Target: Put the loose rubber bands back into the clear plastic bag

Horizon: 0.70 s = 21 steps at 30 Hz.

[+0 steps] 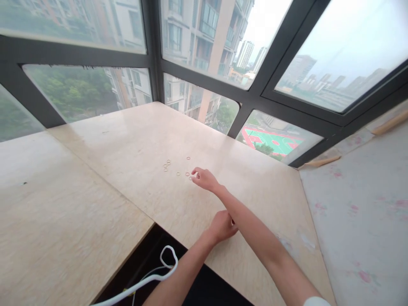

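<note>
My right hand (205, 179) is stretched over the tabletop, thumb and forefinger apart beside the small thin rings that look like rubber bands. One dark ring (190, 178) lies right at its fingertips. A red ring (187, 174) is just left of them, and another red ring (188, 158) lies farther back. Farther left are a single yellow ring (178, 174) and a loose group of yellow rings (165, 166). My left hand (224, 226) rests closed near the table's front edge, partly behind my right forearm. Something dark red shows at its fingers, mostly hidden.
The beige marble-patterned counter (127, 127) has a seam and a dark cut-out at the front. A white cable (153, 278) loops there by my left forearm. Dark window frames (204, 76) border the back, and a flower-patterned wall (360, 221) stands at right.
</note>
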Motion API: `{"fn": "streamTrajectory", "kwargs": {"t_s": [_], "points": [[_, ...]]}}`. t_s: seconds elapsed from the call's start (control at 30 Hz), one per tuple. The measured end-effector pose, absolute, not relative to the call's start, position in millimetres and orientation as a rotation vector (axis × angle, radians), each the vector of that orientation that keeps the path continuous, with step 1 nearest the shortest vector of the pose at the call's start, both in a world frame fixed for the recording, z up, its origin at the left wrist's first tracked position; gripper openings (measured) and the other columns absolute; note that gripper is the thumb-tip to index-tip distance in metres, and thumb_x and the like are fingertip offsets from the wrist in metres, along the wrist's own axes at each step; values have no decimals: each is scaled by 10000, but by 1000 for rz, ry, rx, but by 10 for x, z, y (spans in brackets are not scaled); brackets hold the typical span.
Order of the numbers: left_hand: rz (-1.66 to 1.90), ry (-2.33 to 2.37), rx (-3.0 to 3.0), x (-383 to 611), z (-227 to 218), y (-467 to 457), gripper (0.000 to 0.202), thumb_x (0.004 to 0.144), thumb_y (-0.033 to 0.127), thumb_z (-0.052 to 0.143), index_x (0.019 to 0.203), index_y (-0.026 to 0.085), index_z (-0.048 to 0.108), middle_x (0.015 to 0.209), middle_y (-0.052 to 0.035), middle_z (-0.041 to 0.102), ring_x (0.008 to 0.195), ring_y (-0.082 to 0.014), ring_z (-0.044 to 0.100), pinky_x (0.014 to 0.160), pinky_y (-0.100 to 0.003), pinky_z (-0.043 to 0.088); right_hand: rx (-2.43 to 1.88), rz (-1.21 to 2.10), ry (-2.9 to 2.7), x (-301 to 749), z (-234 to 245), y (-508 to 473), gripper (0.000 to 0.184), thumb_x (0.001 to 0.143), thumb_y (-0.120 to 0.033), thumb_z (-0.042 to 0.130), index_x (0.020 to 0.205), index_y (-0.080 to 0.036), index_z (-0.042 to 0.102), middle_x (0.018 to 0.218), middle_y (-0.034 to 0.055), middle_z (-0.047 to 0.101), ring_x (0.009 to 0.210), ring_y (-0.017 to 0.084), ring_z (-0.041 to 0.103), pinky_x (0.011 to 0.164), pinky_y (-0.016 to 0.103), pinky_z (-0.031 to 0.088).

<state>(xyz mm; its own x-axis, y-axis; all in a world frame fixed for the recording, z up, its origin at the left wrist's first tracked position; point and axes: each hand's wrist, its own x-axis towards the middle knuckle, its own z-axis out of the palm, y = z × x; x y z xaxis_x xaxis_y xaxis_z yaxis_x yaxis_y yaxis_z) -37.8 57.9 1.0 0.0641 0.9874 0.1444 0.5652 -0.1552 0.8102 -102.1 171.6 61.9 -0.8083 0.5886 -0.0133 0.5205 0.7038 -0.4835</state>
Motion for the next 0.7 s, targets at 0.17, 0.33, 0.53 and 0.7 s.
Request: {"fn": "streamTrajectory", "kwargs": {"t_s": [0.17, 0.33, 0.53, 0.7], "points": [[974, 1525, 1808, -389, -35, 564, 89, 765, 164, 518, 680, 172, 542, 756, -68, 676, 692, -219, 618, 574, -285, 367, -1001, 534, -2942, -1222, 490, 1792, 179, 779, -242, 594, 937, -198, 665, 814, 62, 675, 789, 215, 601, 643, 273, 389], [957, 1512, 1822, -380, -33, 555, 66, 766, 166, 521, 725, 169, 573, 793, -79, 687, 725, -238, 637, 587, -288, 374, -1017, 464, -3020, -1170, 471, 1783, 154, 799, -267, 585, 894, -202, 687, 837, 73, 688, 818, 221, 605, 654, 277, 390], [953, 1566, 1786, -365, -22, 562, 87, 746, 154, 531, 666, 157, 567, 715, -56, 656, 647, -186, 599, 575, -263, 351, -1004, 538, -3010, -1119, 425, 1824, 132, 801, -253, 598, 869, -202, 698, 868, 46, 703, 824, 180, 613, 666, 241, 394], [999, 1543, 1745, -372, -30, 564, 97, 732, 139, 537, 639, 156, 558, 706, -49, 652, 652, -184, 587, 586, -262, 364, -1050, 609, -2933, -1133, 379, 1805, 202, 822, -348, 613, 911, -187, 695, 903, 65, 707, 835, 182, 615, 673, 239, 408]]}}
